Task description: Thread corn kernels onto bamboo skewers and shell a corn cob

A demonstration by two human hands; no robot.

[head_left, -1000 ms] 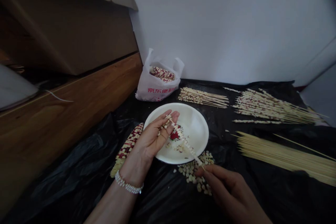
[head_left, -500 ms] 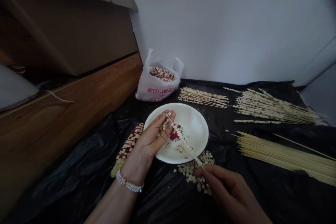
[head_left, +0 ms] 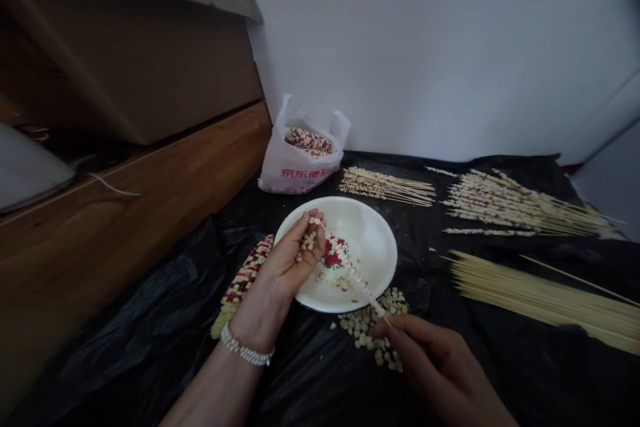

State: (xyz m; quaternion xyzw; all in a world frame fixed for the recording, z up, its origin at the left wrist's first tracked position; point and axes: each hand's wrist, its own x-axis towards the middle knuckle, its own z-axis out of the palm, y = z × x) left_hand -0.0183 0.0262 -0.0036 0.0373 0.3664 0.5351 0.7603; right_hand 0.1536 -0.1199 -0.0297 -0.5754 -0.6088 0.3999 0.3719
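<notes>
My left hand (head_left: pixel 287 257) is cupped over a white plate (head_left: pixel 370 227), holding loose corn kernels in its curled fingers. The tip of a bamboo skewer (head_left: pixel 345 263) threaded with kernels reaches those fingers. My right hand (head_left: pixel 430 363) pinches the skewer's lower end. Beneath it lies a pile of pale corn kernels (head_left: pixel 373 330). A red-and-white corn cob (head_left: pixel 245 283) lies beside the plate, partly hidden by my left wrist. Red and white kernels and bits (head_left: pixel 333 260) lie on the plate, partly behind the skewer.
A white printed plastic bag (head_left: pixel 300 170) holds a speckled corn cob. Bundles of kernel-threaded skewers (head_left: pixel 520 210) and bare bamboo skewers (head_left: pixel 540 300) lie on black plastic sheeting (head_left: pixel 150 327). A wooden ledge (head_left: pixel 125 213) runs along the left.
My left fingers have curled further in and drawn back toward the palm around the kernels. The skewer and my right hand have barely moved.
</notes>
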